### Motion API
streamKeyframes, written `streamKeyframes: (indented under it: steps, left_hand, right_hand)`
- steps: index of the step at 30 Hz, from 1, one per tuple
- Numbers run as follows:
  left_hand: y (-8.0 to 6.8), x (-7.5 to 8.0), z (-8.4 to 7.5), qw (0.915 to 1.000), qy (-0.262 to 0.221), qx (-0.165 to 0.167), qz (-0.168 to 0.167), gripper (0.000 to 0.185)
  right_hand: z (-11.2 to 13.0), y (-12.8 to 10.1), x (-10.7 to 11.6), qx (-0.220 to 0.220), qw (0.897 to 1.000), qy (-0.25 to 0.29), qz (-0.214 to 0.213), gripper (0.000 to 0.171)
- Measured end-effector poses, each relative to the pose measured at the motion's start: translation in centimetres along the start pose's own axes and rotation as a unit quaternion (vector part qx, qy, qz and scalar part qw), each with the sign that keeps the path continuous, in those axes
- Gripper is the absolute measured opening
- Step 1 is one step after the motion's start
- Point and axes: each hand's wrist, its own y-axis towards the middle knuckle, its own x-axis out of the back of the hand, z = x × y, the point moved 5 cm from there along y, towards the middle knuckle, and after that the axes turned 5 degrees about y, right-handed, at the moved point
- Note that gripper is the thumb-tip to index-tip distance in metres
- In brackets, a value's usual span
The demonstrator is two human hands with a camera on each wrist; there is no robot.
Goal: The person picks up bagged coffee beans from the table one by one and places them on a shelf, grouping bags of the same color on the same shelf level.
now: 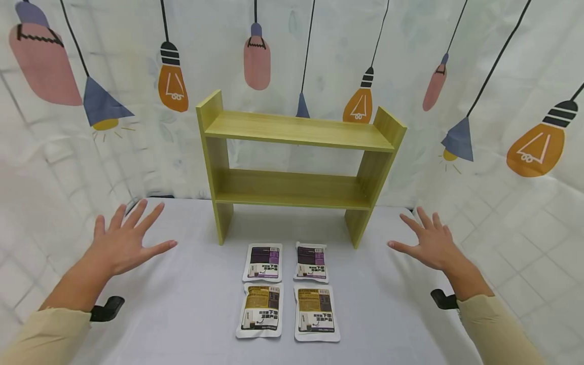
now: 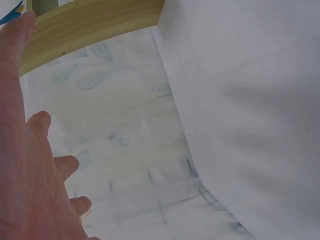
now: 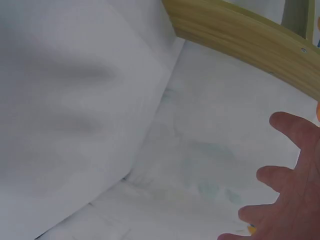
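Observation:
My left hand [image 1: 123, 248] hovers over the left side of the white table, fingers spread and holding nothing. On the other side, my right hand [image 1: 431, 243] is likewise spread, palm down, with nothing in it. Between them lie flat white-edged pouches in two rows. The back row has a purple-labelled pouch [image 1: 262, 262] on the left and another purple-labelled pouch [image 1: 312, 262] on the right. In front are a gold-labelled pouch [image 1: 261, 310] and a second gold-labelled pouch [image 1: 316, 313]. Behind them stands a two-tier wooden shelf [image 1: 292, 188], its boards bare.
The white tablecloth [image 1: 182, 314] covers the table up to its back edge. A hanging curtain [image 1: 292, 61] printed with lamps and bulbs encloses the back and sides. Each wrist wears a black camera mount, such as the left mount [image 1: 108, 309].

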Motion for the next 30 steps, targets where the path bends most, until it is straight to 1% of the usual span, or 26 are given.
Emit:
streamKeyframes:
  steps: [3,9,14,21,30]
  left_hand:
    - [-0.1,-0.1,-0.2,1.0000,0.001,-0.002,-0.003,0.109]
    - [-0.1,-0.2,-0.7,0.9999,-0.005,-0.004,0.009,0.108]
    - [-0.2,-0.4,-1.2,1.0000,0.000,-0.003,0.004,0.108]
    - [-0.2,-0.9,-2.0,1.0000,0.004,-0.004,0.005,0.108]
    - [-0.1,-1.8,-3.1,1.0000,0.005,-0.004,0.002,0.108]
  right_hand:
    - [0.2,0.1,-0.4,0.004,1.000,-0.004,-0.003,0.096]
    - [1.0,0.2,-1.3,0.009,1.000,-0.006,0.000,0.097]
    - [1.9,0.3,-2.1,0.023,1.000,-0.006,-0.008,0.096]
    - [3.1,0.2,-3.6,0.040,0.999,-0.007,-0.019,0.095]
    - [4.8,0.3,-5.2,0.047,0.999,0.001,-0.021,0.096]
